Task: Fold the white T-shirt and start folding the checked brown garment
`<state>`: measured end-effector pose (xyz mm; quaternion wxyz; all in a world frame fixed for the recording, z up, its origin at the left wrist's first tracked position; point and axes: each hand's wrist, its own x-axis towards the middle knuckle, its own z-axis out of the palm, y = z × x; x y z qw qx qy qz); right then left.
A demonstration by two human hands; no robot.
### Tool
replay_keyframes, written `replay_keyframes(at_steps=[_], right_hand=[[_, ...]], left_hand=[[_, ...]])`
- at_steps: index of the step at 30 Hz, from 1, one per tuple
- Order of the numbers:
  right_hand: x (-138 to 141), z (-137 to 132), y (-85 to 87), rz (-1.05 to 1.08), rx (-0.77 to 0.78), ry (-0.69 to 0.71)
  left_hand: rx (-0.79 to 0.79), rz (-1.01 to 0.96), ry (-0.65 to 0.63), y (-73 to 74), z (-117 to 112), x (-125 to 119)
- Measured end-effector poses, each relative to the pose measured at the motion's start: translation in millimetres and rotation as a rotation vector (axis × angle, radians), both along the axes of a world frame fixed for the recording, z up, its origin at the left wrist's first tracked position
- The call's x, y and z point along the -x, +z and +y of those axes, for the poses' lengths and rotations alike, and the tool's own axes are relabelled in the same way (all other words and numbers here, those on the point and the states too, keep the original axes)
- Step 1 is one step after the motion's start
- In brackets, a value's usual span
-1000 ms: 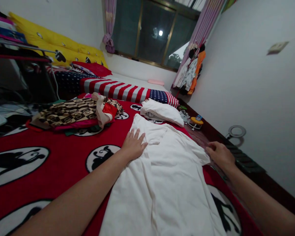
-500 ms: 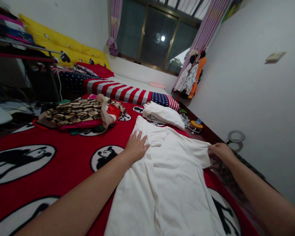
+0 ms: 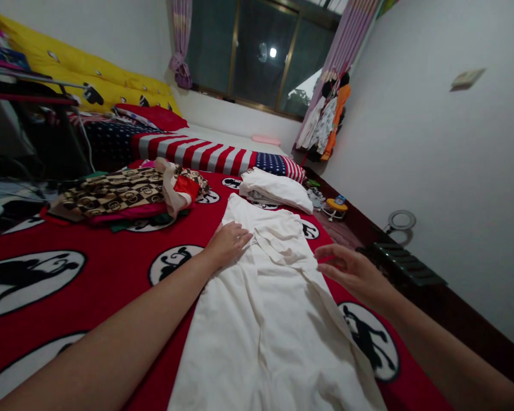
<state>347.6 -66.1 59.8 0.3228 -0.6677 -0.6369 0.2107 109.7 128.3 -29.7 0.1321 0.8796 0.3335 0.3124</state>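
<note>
A white shirt [image 3: 265, 308] lies spread lengthwise on a red blanket [image 3: 111, 274] printed with black-and-white round figures. Its right sleeve is folded in over the chest. My left hand [image 3: 228, 242] rests flat on the shirt's left shoulder, fingers stretched out. My right hand [image 3: 350, 271] hovers just right of the folded sleeve, fingers apart and holding nothing.
A folded white garment [image 3: 276, 191] lies beyond the shirt's collar. A pile of checked and red clothes [image 3: 128, 197] sits at the left. A striped flag-pattern cover [image 3: 214, 157] and yellow bedding [image 3: 85, 77] lie farther back. Wall [image 3: 432, 142] and dark floor edge run along the right.
My right hand carried the shirt's right sleeve inward over the chest and let it go. My left hand stayed pressed on the left shoulder.
</note>
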Motion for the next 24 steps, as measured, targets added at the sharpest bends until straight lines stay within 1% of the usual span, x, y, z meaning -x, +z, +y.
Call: replay_keyframes(at_steps=[2, 4, 7, 8, 10, 12, 14, 15, 17, 19, 20, 21, 24], right_hand=[[-14.9, -33.0, -13.7, -0.148, 0.053, -0.089], [-20.4, -65.2, -27.1, -0.225, 0.149, -0.153], [-13.3, -106.4, -44.1, -0.240, 0.317, -0.201], [-9.3, -117.1, -48.6, -0.225, 0.341, -0.210], [-2.5, -132.8, -55.5, -0.166, 0.326, -0.220], [1.2, -141.4, -59.4, -0.042, 0.265, -0.229], [2.7, -144.7, -61.1, 0.169, 0.184, -0.255], [3.4, -145.0, -61.6, 0.305, 0.140, -0.293], [5.8, -144.0, -62.6, 0.594, 0.068, -0.405], [9.4, -142.2, -64.2, 0.797, 0.070, -0.493], [11.1, -141.3, -64.8, 0.842, 0.099, -0.503], [12.5, -140.4, -65.0, 0.854, 0.145, -0.484], [14.2, -136.8, -58.0, 0.794, 0.261, -0.345]], left_hand=[[-0.014, -0.004, 0.000, -3.0, 1.1, -1.4], [-0.018, -0.003, 0.001, -6.0, 2.4, -3.0], [-0.012, 0.016, 0.037, -6.6, 3.1, -5.9], [-0.011, 0.031, 0.053, -5.4, 3.1, -7.3], [-0.008, 0.072, 0.087, -1.0, 3.3, -11.6], [-0.012, 0.118, 0.114, 4.7, 4.1, -18.9], [-0.018, 0.138, 0.125, 10.5, 5.5, -29.2], [-0.009, 0.134, 0.116, 13.2, 6.2, -35.0], [0.073, 0.065, 0.091, 17.5, 7.3, -46.7], [0.183, -0.045, 0.085, 20.6, 7.9, -56.8], [0.225, -0.098, 0.093, 21.7, 8.2, -60.9], [0.255, -0.142, 0.105, 22.8, 8.6, -64.3], [0.338, -0.233, 0.124, 28.3, 11.8, -71.5]])
